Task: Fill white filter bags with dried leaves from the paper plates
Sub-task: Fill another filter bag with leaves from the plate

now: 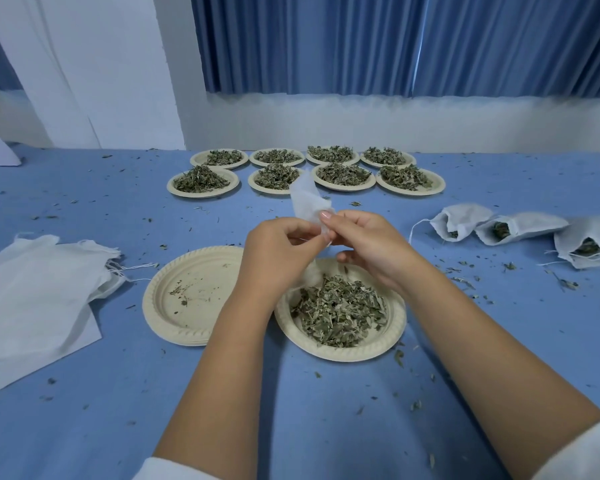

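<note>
Left hand (274,261) and right hand (371,247) pinch filter bag (305,195) above plate (371,351).

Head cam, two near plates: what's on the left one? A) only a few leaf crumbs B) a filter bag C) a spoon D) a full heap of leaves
A: the near left plate is bare apart from a few crumbs, while the near right plate beside it holds a heap of leaves.
</note>
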Motion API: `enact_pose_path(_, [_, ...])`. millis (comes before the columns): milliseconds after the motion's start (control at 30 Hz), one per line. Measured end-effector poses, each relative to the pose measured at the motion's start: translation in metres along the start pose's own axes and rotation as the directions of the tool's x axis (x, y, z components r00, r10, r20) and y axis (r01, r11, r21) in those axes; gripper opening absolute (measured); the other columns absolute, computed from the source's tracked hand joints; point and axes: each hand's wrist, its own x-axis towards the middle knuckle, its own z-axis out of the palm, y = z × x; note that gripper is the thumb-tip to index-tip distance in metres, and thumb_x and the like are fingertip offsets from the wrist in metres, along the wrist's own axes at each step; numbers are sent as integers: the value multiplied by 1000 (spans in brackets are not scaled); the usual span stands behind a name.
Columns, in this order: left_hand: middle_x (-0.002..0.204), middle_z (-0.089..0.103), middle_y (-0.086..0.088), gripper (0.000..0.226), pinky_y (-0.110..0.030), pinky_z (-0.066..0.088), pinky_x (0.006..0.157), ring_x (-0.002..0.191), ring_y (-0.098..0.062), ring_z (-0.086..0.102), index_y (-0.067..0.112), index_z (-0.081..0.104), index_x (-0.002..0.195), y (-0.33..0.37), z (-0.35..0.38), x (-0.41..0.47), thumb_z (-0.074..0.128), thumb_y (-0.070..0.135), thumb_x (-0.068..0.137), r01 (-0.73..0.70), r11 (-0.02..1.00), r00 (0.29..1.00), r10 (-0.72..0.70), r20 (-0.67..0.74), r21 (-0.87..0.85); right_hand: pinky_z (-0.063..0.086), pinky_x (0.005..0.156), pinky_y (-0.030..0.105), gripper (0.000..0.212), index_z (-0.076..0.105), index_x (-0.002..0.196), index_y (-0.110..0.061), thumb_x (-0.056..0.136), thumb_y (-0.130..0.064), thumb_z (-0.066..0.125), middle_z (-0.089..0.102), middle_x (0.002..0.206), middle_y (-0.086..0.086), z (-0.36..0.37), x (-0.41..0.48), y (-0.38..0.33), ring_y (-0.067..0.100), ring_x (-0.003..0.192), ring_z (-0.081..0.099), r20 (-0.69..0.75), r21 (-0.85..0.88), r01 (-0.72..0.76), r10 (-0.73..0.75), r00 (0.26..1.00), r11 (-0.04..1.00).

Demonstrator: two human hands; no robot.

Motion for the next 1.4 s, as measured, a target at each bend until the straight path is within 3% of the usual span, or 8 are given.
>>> enact_pose_path(300, [80, 70, 8, 7, -37, 54, 78, 78, -9, 65, 21, 70, 84, 1, 0, 0, 67, 27, 85, -49, 979, 978, 87, -189, 199, 56, 66, 25, 26, 66, 67, -21, 90, -33, 68, 74, 89, 4, 9, 3, 5, 16, 93, 72, 68, 147, 14, -24, 997, 989])
enact_pose_path(500, [91, 62, 5, 10, -28, 42, 70, 84, -13, 59, 20, 66, 93, 2, -6, -1, 57, 22, 91, -134, 943, 829, 275, -487, 304, 46, 49, 15, 26, 66, 71, -20, 92, -35, 65, 77, 91, -3, 11, 2, 5, 5, 74, 70, 10, 9, -40, 40, 999, 999])
enact_pose_path(600, [92, 65, 0, 16, -31, 44, 71, 83, -18, 60, 17, 72, 98, -2, -5, 1, 58, 22, 92, -121, 917, 853, 292, -433, 381, 37, 42, 15, 32, 73, 79, -13, 94, -39, 62, 76, 79, 2, 11, -1, 4, 4, 53, 59, 0, -256, -59, 61, 998, 965])
enact_pose_path(733, [99, 70, -3, 22, -34, 49, 71, 89, -24, 63, 20, 74, 104, -12, -4, 7, 57, 22, 91, -3, 873, 953, 150, -263, 488, 39, 49, 16, 36, 73, 79, -9, 89, -42, 66, 70, 70, 2, -2, -6, -1, 9, 55, 52, 73, -575, 29, 17, 997, 817])
enact_pose_path(933, [89, 73, 3, 13, -33, 53, 72, 86, -20, 65, 25, 76, 89, -12, -1, 4, 64, 28, 88, 33, 854, 999, -6, -54, 519, 39, 72, 14, 35, 68, 99, -47, 68, -52, 83, 61, 96, -21, -19, -19, -17, -13, 73, 53, 376, -774, 101, 327, 867, 624])
enact_pose_path(1067, [89, 73, 4, 14, -33, 54, 72, 86, -19, 65, 25, 75, 87, -12, 0, 4, 62, 22, 86, 65, 860, 998, -45, -51, 507, 36, 60, 8, 33, 64, 101, -41, 74, -37, 83, 52, 83, -20, -14, -16, -10, -12, 67, 51, 335, -831, 165, 240, 911, 532])
enact_pose_path(1200, [90, 71, 3, 19, -31, 51, 67, 80, -21, 63, 21, 74, 91, -11, -4, 4, 57, 14, 86, 99, 889, 986, -27, -164, 448, 37, 56, 7, 24, 64, 85, -37, 75, -29, 84, 56, 61, -29, -17, -14, -8, -11, 56, 51, 315, -801, 155, 187, 930, 579])
enact_pose_path(1400, [91, 70, 4, 17, -28, 49, 70, 83, -17, 64, 19, 73, 101, -12, -5, 6, 60, 18, 90, 73, 918, 984, -3, -175, 389, 36, 54, 7, 26, 62, 93, -35, 77, -32, 81, 56, 70, -24, -17, -15, -7, -14, 57, 50, 321, -803, 163, 186, 929, 574])
